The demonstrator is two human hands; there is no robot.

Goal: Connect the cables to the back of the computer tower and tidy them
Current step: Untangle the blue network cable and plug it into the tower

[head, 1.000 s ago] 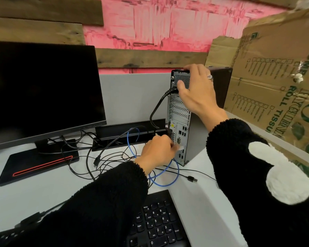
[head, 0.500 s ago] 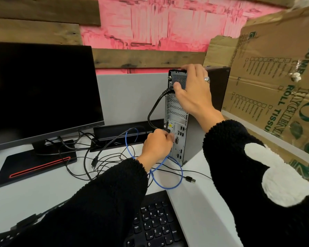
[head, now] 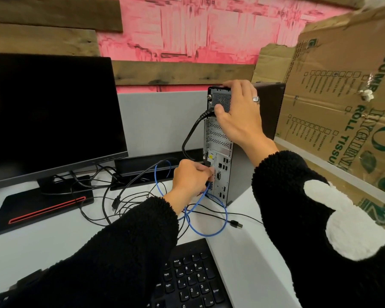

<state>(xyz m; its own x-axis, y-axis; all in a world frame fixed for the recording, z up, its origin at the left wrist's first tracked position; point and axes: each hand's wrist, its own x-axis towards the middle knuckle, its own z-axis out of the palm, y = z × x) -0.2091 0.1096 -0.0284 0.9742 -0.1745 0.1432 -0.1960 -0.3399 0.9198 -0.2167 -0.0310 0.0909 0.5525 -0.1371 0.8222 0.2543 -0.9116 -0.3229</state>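
The computer tower [head: 240, 165] is stood on the desk [head: 242, 252], back side shown. Its top is held by the right hand [head: 238, 112], fingers curled over the edge. A plug is pinched by the left hand [head: 190, 176] at the low ports. The plug should be lined up straight and pushed in gently. The blue cable [head: 209, 232] is left loose below.
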